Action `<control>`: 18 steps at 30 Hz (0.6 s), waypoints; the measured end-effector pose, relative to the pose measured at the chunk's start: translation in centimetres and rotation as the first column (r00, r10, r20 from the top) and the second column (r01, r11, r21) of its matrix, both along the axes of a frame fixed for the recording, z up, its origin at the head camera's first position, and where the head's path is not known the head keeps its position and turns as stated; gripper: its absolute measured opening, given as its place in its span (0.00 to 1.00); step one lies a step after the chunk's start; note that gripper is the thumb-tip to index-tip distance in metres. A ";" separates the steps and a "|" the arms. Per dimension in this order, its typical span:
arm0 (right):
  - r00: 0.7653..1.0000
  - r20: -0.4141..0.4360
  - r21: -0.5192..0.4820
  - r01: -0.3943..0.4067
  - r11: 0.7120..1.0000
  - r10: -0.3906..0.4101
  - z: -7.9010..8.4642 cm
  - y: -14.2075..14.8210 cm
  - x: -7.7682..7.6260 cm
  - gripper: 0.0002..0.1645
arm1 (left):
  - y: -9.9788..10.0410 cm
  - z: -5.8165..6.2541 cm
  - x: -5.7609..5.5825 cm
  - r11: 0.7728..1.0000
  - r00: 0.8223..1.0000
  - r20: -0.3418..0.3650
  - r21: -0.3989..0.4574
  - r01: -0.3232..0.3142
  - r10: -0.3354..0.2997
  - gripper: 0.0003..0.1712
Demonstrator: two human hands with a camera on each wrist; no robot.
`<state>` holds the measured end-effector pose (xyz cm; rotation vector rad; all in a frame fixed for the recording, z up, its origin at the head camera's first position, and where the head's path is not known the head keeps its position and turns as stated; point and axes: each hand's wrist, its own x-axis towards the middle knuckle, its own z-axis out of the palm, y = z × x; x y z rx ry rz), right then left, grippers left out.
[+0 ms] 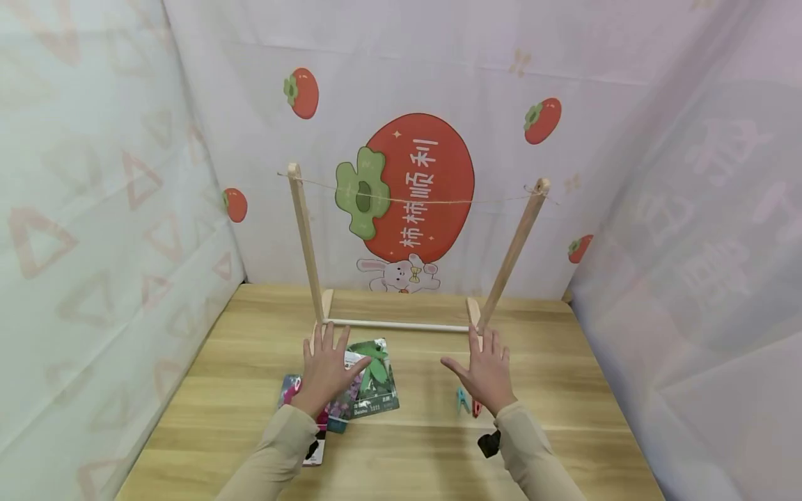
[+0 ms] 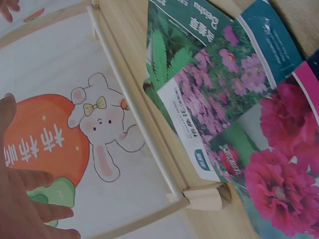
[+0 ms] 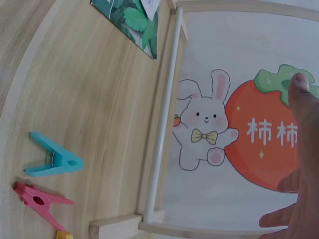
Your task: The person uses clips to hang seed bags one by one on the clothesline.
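My left hand (image 1: 326,376) is held out with fingers spread, above several overlapping seed packets. One is a green-leaf packet (image 1: 379,379), one a packet with small pink flowers (image 2: 224,79), another a packet with large magenta blooms (image 2: 279,184). The left hand and forearm partly cover them in the head view. My right hand (image 1: 487,376), likewise spread and holding nothing, is beyond a blue clothespin (image 3: 57,159) and a red clothespin (image 3: 40,200). A bit of a yellow piece (image 3: 64,235) shows at the bottom edge of the right wrist view.
Ahead stands a wooden frame with a left post (image 1: 305,243) and right post (image 1: 514,250), joined low by a white rod (image 1: 401,325). A thin string (image 1: 438,202) spans their tops. Behind hangs a printed cloth (image 1: 489,90); more cloth walls both sides of the wooden table (image 1: 413,445).
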<state>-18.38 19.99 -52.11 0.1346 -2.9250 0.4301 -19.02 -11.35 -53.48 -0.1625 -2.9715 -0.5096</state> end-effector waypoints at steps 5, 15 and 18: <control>0.999 0.041 -0.018 0.027 0.999 -0.026 0.0 1.4 0.2 0.59 | -1.2 -0.9 0.0 1.000 1.000 0.003 0.011 -0.029 0.029 0.50; 0.994 0.089 -0.050 0.073 0.996 -0.068 -0.9 4.0 0.8 0.58 | -3.5 -2.0 0.5 0.995 0.994 0.085 0.065 -0.079 0.073 0.50; 0.992 0.103 -0.058 0.084 0.995 -0.078 -1.5 4.9 1.1 0.58 | -4.2 -2.6 0.7 0.995 0.994 0.077 0.053 -0.087 0.083 0.50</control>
